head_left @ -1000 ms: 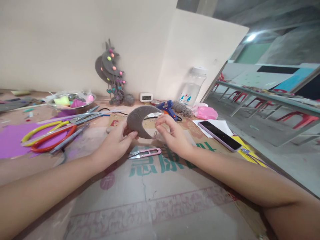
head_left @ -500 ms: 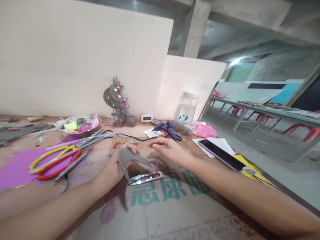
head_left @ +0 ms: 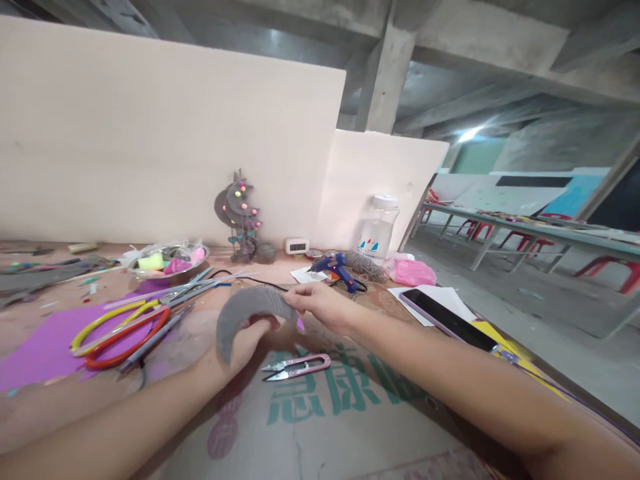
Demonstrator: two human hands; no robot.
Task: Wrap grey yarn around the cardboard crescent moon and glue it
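Head view: left hand (head_left: 249,343) partly hidden behind grey crescent (head_left: 255,302).

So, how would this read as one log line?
left hand: partly hidden by gray crescent | right hand: holding its right end | pink snips: on cardboard

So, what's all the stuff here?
Crescent: 1, grey, at both hands
Cardboard: 1, tan, front
Snips: 1, pink, on cardboard
Scissors: seemingly 1, yellow and red, left
Sheet: 1, purple, left
Scraps: many, mixed, left
Bowl: 1, silver, back left
Ornament: 1, grey, back
Yarn ball: 1, grey, beside ornament
Timer: 1, white, back
Bottle: 1, clear, back right
Glue gun: 1, blue, middle
Yarn bundle: 1, grey, by bottle
Packet: 1, pink, back right
Phone: 1, black, right
Papers: 2, white, right and middle
Card: 1, yellow, right
Panels: 2, white, behind
Far table: at least 1, grey, right
Stools: several, red, right
Left hand: 1, under crescent
Right hand: 1, at crescent
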